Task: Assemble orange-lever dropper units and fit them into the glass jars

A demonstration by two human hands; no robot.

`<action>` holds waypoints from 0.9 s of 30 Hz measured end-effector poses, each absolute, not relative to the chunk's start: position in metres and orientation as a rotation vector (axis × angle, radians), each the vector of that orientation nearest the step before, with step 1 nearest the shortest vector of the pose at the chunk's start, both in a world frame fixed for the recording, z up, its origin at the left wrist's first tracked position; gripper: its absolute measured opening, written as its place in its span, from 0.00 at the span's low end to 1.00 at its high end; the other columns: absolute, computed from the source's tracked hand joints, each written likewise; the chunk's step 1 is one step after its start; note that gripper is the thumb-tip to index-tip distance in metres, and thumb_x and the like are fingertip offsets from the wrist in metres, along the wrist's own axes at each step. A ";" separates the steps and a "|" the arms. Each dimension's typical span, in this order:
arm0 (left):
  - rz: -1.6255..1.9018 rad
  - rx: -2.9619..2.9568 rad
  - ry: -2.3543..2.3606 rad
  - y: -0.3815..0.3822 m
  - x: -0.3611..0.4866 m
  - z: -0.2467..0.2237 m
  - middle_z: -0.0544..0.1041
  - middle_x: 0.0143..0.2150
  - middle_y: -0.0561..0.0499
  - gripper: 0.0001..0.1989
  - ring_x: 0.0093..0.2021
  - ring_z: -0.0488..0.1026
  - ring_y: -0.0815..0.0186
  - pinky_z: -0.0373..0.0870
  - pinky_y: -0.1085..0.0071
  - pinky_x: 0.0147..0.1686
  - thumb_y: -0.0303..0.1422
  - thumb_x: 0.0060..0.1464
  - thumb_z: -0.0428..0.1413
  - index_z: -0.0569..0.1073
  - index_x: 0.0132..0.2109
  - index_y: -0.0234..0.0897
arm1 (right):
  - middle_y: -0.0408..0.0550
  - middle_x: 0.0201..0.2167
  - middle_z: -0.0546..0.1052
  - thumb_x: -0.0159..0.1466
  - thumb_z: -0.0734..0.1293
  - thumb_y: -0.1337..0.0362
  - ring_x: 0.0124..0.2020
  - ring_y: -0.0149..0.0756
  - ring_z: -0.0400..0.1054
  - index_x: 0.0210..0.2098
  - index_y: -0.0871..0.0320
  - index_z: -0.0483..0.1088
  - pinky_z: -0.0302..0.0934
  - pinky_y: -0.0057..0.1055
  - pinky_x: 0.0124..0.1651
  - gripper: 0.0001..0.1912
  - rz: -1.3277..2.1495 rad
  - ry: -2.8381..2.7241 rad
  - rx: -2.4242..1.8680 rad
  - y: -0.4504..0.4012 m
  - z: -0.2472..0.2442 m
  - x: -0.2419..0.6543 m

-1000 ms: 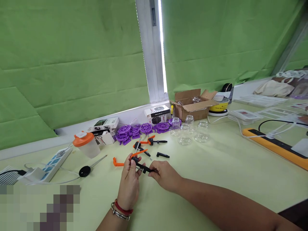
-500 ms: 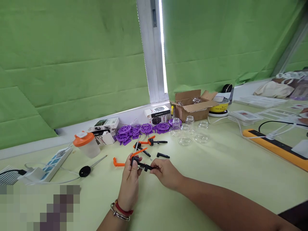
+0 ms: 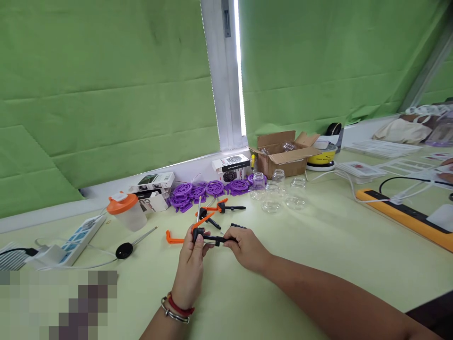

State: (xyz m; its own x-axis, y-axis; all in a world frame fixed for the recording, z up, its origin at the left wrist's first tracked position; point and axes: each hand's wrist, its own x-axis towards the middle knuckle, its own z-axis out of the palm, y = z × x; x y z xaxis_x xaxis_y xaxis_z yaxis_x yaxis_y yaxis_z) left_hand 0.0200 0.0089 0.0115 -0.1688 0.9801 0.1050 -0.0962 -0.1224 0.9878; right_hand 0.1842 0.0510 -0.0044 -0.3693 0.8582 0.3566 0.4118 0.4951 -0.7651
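My left hand is wrapped round the head of a black and orange tool, whose orange arm points up to the right. The tool's black end is pinched between the thumb and fingers of my right hand. Behind my right hand lies a black piece, partly hidden. Just beyond my hands are two more black and orange tools. An orange bent part rests left of my left hand. Purple wheel-shaped parts lie further back.
Clear glass jars stand before an open cardboard box. On the left are an orange-lidded cup, a black disc with a rod and a power strip. An orange power strip crosses the right side, near another person's hand.
My right hand has shifted slightly up and right with the tool's black end, now covering part of the loose black piece. The held tool lies more level.
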 end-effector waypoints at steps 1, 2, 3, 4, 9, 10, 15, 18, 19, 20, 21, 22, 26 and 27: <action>1.447 1.149 1.212 0.008 0.020 0.012 0.70 0.50 0.46 0.20 0.47 0.71 0.63 0.69 0.61 0.50 0.45 0.58 0.50 0.67 0.54 0.42 | 0.41 0.25 0.70 0.59 0.62 0.70 0.26 0.29 0.60 0.29 0.58 0.69 0.52 0.25 0.30 0.04 0.735 -1.975 -1.048 0.051 -0.004 0.185; 1.426 1.168 1.239 0.008 0.020 0.013 0.70 0.50 0.46 0.21 0.45 0.72 0.63 0.69 0.61 0.50 0.45 0.58 0.50 0.66 0.55 0.42 | 0.41 0.25 0.70 0.59 0.62 0.70 0.26 0.29 0.60 0.29 0.58 0.69 0.52 0.25 0.30 0.04 0.730 -1.975 -1.053 0.051 -0.003 0.185; 1.405 1.184 1.271 0.008 0.019 0.013 0.70 0.51 0.46 0.22 0.43 0.72 0.64 0.69 0.60 0.50 0.45 0.57 0.51 0.65 0.56 0.43 | 0.41 0.25 0.70 0.59 0.63 0.70 0.26 0.29 0.60 0.29 0.58 0.69 0.52 0.25 0.30 0.04 0.725 -1.972 -1.056 0.052 -0.003 0.186; 1.381 1.194 1.308 0.008 0.019 0.013 0.69 0.52 0.45 0.25 0.42 0.73 0.64 0.69 0.60 0.51 0.45 0.56 0.51 0.62 0.59 0.44 | 0.41 0.25 0.70 0.59 0.63 0.70 0.26 0.29 0.60 0.29 0.58 0.69 0.52 0.25 0.30 0.04 0.721 -1.969 -1.058 0.052 -0.003 0.186; 1.291 1.231 1.420 0.009 0.017 0.008 0.64 0.60 0.43 0.37 0.49 0.72 0.59 0.63 0.56 0.56 0.44 0.56 0.52 0.43 0.67 0.47 | 0.41 0.25 0.71 0.59 0.63 0.70 0.25 0.29 0.60 0.30 0.58 0.69 0.52 0.25 0.30 0.03 0.719 -1.953 -1.050 0.052 -0.005 0.186; 1.296 1.263 1.419 0.009 0.017 0.007 0.64 0.60 0.42 0.37 0.53 0.70 0.58 0.61 0.55 0.57 0.44 0.57 0.52 0.42 0.67 0.47 | 0.41 0.25 0.71 0.59 0.63 0.70 0.25 0.29 0.60 0.30 0.58 0.69 0.52 0.25 0.30 0.03 0.727 -1.953 -1.048 0.051 -0.005 0.186; 1.435 1.392 1.407 0.009 0.017 0.007 0.65 0.59 0.41 0.31 0.60 0.62 0.59 0.54 0.55 0.61 0.39 0.58 0.52 0.47 0.64 0.44 | 0.40 0.23 0.69 0.59 0.64 0.69 0.24 0.28 0.59 0.29 0.58 0.69 0.51 0.24 0.28 0.03 0.795 -1.935 -1.027 0.046 -0.002 0.182; 1.519 1.390 1.414 0.010 0.018 0.009 0.66 0.57 0.40 0.29 0.58 0.64 0.59 0.54 0.53 0.60 0.38 0.57 0.52 0.47 0.61 0.44 | 0.40 0.23 0.69 0.59 0.64 0.69 0.24 0.27 0.60 0.29 0.59 0.69 0.52 0.24 0.29 0.03 0.823 -1.920 -0.988 0.042 -0.001 0.179; 1.534 1.388 1.412 0.009 0.018 0.010 0.66 0.57 0.40 0.28 0.58 0.65 0.59 0.54 0.53 0.59 0.38 0.57 0.53 0.48 0.60 0.44 | 0.40 0.23 0.69 0.59 0.64 0.69 0.24 0.27 0.60 0.29 0.59 0.69 0.52 0.24 0.29 0.03 0.830 -1.917 -0.974 0.041 -0.002 0.179; 1.540 1.388 1.409 0.009 0.018 0.011 0.67 0.57 0.40 0.28 0.58 0.65 0.59 0.55 0.54 0.59 0.38 0.57 0.53 0.49 0.60 0.44 | 0.40 0.23 0.69 0.59 0.64 0.68 0.24 0.27 0.59 0.30 0.59 0.69 0.52 0.24 0.29 0.02 0.842 -1.913 -0.960 0.041 -0.003 0.178; 1.541 1.395 1.407 0.009 0.018 0.011 0.67 0.56 0.41 0.28 0.57 0.65 0.59 0.56 0.54 0.58 0.38 0.57 0.53 0.49 0.60 0.44 | 0.40 0.23 0.69 0.59 0.64 0.68 0.24 0.27 0.59 0.30 0.59 0.68 0.52 0.24 0.28 0.02 0.867 -1.906 -0.947 0.041 -0.004 0.178; 1.538 1.413 1.412 0.009 0.017 0.012 0.68 0.56 0.41 0.27 0.57 0.66 0.59 0.57 0.55 0.57 0.38 0.57 0.52 0.49 0.60 0.44 | 0.40 0.23 0.69 0.59 0.63 0.67 0.24 0.27 0.59 0.31 0.59 0.68 0.53 0.24 0.28 0.02 0.907 -1.894 -0.935 0.040 -0.005 0.178; 1.470 1.562 1.496 0.008 0.013 0.014 0.71 0.52 0.43 0.24 0.51 0.71 0.59 0.64 0.58 0.51 0.39 0.58 0.51 0.55 0.59 0.45 | 0.41 0.23 0.69 0.60 0.62 0.67 0.23 0.27 0.60 0.33 0.59 0.66 0.54 0.24 0.26 0.02 1.108 -1.815 -0.896 0.041 -0.010 0.177; 1.455 1.585 1.514 0.008 0.012 0.014 0.72 0.51 0.44 0.23 0.49 0.71 0.59 0.64 0.58 0.50 0.40 0.58 0.51 0.57 0.58 0.45 | 0.41 0.23 0.69 0.60 0.62 0.68 0.23 0.27 0.60 0.33 0.59 0.66 0.54 0.24 0.26 0.02 1.140 -1.802 -0.895 0.041 -0.011 0.177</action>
State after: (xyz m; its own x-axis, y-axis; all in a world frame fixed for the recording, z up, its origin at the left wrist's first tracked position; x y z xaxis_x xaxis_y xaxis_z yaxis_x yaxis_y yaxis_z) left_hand 0.0121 0.0085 0.0139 -0.1929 0.9193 0.3430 0.3790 -0.2526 0.8903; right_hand 0.1767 0.0406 -0.0108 -0.4245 0.8689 0.2546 0.1419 0.3416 -0.9291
